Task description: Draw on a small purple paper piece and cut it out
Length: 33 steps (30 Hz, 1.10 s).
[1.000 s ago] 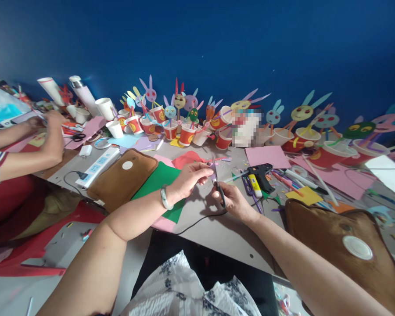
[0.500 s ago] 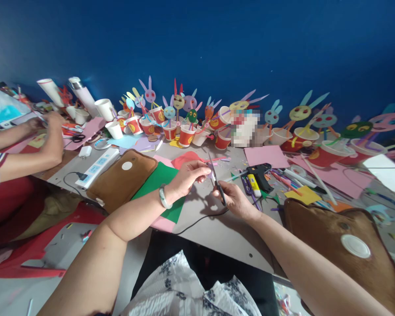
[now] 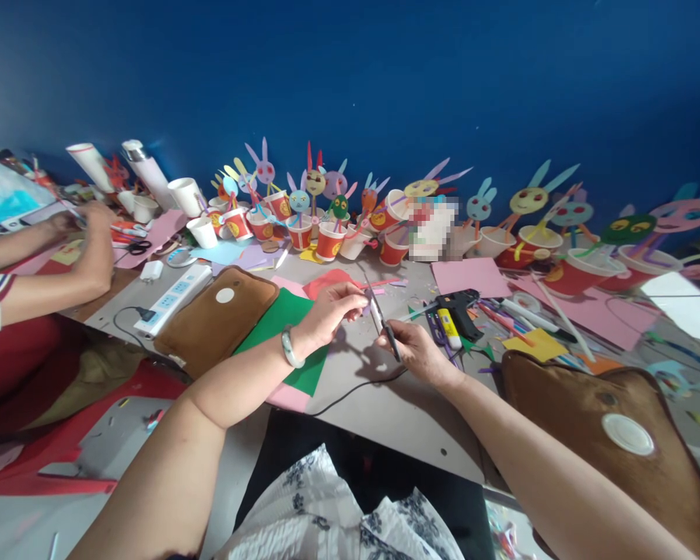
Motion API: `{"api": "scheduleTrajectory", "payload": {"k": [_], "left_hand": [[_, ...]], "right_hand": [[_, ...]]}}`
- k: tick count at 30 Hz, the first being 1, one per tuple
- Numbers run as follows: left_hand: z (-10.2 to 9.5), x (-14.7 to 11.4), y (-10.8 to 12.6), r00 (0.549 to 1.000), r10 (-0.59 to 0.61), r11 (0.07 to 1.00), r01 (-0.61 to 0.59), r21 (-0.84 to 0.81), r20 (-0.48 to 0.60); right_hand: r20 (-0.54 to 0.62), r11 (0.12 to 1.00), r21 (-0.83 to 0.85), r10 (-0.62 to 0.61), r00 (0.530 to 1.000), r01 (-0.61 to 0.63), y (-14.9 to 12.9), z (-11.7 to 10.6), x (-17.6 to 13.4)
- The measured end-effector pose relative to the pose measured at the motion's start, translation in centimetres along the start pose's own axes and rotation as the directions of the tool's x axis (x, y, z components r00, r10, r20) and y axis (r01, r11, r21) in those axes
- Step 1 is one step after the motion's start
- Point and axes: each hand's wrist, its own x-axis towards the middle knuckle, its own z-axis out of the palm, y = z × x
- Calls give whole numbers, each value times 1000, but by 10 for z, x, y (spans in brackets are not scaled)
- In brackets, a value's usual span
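My right hand (image 3: 417, 351) is closed round the black handles of a pair of scissors (image 3: 383, 320), whose blades point up and away from me. Just left of the blades, the fingers of my left hand (image 3: 337, 309) are pinched together on a small purple piece of paper (image 3: 366, 306), mostly hidden behind the fingertips. Under my left forearm lies a green paper sheet (image 3: 295, 311), with a red paper (image 3: 330, 281) behind it. To the right of the scissors are a black glue gun (image 3: 462, 311) and a yellow glue stick (image 3: 449, 328).
Paper cups with rabbit-faced figures, such as a red cup (image 3: 330, 243), line the blue wall. A brown hot-water bag (image 3: 210, 327) and a power strip (image 3: 175, 299) lie left; another brown bag (image 3: 560, 412) lies right. A co-worker's arms (image 3: 64, 280) are at far left.
The scissor blades look closer together than before. Both hands stay in nearly the same place, and the view has shifted slightly.
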Motion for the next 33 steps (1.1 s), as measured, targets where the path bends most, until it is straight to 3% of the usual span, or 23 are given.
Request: {"api": "scheduleTrajectory", "payload": {"k": [5,8,16,33], "left_hand": [[1,-1,1,999,27,1000,-27,8,26],[2,-2,1,1000,19,1000,-20,4,22],[1,-1,0,1000,23,1000,-23,-1,15],[4,-2,-1,1000,-25,999,24,-39,-4]], "right_hand": [[-56,999,7,-36,998,36,1,-2,-1],[13,997,29,-72,997,72,1,-3,-2],[146,996,85,-15,989,3,0,3,-5],[112,998,63,-33,993,26,-1,4,-5]]}}
